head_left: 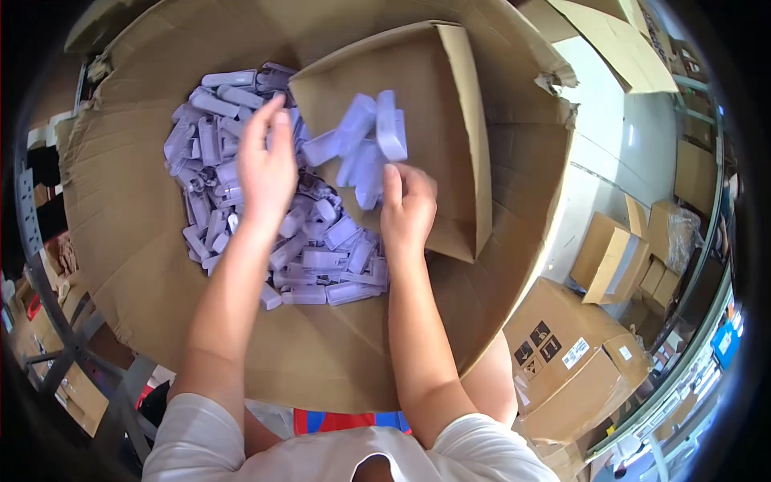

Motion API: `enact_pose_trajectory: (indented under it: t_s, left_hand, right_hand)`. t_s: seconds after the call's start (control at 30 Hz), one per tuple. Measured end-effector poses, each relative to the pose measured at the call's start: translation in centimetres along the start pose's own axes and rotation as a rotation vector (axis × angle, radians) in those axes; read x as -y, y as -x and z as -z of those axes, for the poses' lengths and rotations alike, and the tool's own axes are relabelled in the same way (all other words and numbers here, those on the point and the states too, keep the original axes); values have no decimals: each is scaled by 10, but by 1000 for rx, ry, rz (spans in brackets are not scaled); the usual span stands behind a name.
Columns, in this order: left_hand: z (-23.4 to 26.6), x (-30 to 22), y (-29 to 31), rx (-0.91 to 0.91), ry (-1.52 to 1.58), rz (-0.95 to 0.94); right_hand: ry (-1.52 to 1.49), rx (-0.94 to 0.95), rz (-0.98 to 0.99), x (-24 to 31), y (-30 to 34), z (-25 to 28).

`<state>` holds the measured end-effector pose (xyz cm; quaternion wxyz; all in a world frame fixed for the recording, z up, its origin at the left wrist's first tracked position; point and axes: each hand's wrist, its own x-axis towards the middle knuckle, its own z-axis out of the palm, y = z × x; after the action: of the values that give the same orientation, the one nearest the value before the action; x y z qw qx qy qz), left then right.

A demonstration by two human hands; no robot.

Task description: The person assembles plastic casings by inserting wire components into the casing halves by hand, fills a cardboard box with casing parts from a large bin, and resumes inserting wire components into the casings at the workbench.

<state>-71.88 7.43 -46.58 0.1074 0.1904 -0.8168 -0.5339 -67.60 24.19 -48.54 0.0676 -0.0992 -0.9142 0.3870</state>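
Many small translucent pale-purple plastic cases lie heaped in a large cardboard box [321, 361]. My left hand [269, 165] is over the heap [209, 140], fingers stretched out and apart, holding nothing. To its right, my right hand [409, 210] is at the mouth of a smaller cardboard box [450, 217] that sits tilted inside the large one. Its thumb points up and its fingers are bent but parted from the thumb. Just beyond the thumb, several plastic cases [355, 128] are loosely bunched and slightly blurred at the smaller box; whether any touch the thumb is unclear.
The large box's torn, raised walls surround both hands. On the floor at right stand a closed carton [574, 353] with printed symbols and an open carton [606, 253]. Metal shelving [683, 394] runs along the far right. A dark metal frame [68, 337] is at left.
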Motion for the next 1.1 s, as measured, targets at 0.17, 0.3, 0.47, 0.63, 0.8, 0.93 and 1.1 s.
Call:
enact_pose_trajectory:
  t_s: [0.17, 0.3, 0.47, 0.63, 0.8, 0.93, 1.1]
  left_hand:
    - [-20, 57, -20, 110, -287, -110]
    - [-46, 73, -46, 5, -525, -252]
    - [-47, 116, -87, 184, -587, -188]
    - [-21, 121, -75, 277, -947, -324]
    - [19, 125, -51, 412, -760, -401]
    - [56, 147, -82, 363, -542, -520]
    - [50, 150, -158, 242, -1068, -608]
  right_hand:
    - [-361, -115, 253, 16, 9, 5]
    - [-399, -155, 373, 26, 13, 8]
    - [-423, -180, 414, 33, 16, 5]
    - [-489, -157, 425, 33, 22, -4]
    - [-679, 95, 307, 30, 70, -36]
    - [-644, 407, 198, 32, 126, -64]
    - [-492, 627, -49, -4, 176, -85]
